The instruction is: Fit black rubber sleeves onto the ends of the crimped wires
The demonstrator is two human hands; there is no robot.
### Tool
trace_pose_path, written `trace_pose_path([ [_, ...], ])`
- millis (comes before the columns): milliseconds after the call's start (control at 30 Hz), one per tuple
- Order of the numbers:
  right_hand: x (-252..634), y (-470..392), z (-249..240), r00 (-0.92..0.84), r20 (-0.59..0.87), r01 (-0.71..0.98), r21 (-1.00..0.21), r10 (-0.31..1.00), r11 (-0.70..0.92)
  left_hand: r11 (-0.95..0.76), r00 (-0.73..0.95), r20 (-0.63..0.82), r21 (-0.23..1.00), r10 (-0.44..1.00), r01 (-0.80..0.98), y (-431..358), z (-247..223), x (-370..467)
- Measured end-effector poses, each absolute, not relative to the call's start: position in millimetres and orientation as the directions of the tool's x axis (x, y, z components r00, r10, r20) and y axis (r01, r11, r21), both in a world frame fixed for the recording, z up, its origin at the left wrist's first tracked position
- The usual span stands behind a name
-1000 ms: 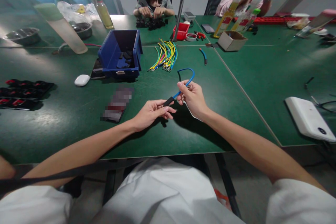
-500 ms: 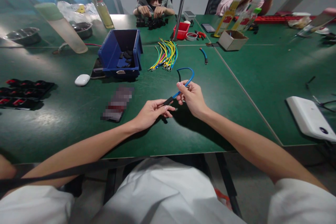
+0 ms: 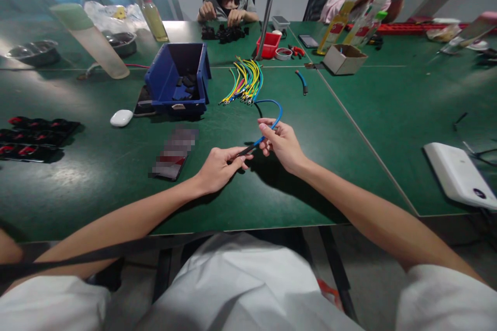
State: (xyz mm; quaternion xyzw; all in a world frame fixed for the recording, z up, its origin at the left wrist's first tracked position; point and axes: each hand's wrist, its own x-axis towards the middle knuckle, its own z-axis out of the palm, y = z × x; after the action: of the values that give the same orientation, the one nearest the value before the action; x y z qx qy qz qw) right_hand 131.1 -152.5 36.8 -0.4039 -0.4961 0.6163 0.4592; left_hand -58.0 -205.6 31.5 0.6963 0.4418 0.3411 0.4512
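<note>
A blue cable [image 3: 280,109] with black ends curves up in a loop above the green table. My left hand [image 3: 223,167] is closed on the black sleeve [image 3: 247,150] at its near end, pinched between thumb and fingers. Closer to the loop, my right hand [image 3: 282,144] grips the blue part with thumb and forefinger. The cable's far black end [image 3: 258,110] hangs free beyond my right hand. Behind it lies a bundle of yellow, green and blue wires [image 3: 248,80] with metal terminals. A short blue cable piece [image 3: 302,83] rests to the right.
A blue bin [image 3: 176,75] holding small black pieces stands left of the wires. A phone [image 3: 174,155] and a white case [image 3: 121,118] lie nearer. A white power bank [image 3: 460,173] is at the right. Across the table a person [image 3: 227,5] handles black parts.
The cable has shifted slightly left and down through my right hand, its loop now nearer the wire bundle. My left hand has drawn a little left with the black sleeve.
</note>
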Motion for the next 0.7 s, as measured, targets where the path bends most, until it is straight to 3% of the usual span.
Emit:
trace_pose_path([
  [333, 130.2, -159.2, 32.8, -0.261, 0.06, -0.117, -0.993, 0.964, 0.03, -0.424, 0.477, 0.213, 0.815, 0.853, 0.394, -209.2, 25.0, -61.4],
  [567, 133.1, -154.2, 29.7, -0.29, 0.044, -0.023, -0.999, 0.956, 0.039, -0.607, 0.506, 0.338, 0.376, 0.794, 0.7, -206.2, 21.1, -65.2],
  [700, 129.9, -155.2, 29.3, -0.253, 0.042, -0.064, -0.998, 0.967, 0.027, -0.621, 0.526, 0.363, 0.227, 0.769, 0.751, -204.2, 21.1, -66.1],
])
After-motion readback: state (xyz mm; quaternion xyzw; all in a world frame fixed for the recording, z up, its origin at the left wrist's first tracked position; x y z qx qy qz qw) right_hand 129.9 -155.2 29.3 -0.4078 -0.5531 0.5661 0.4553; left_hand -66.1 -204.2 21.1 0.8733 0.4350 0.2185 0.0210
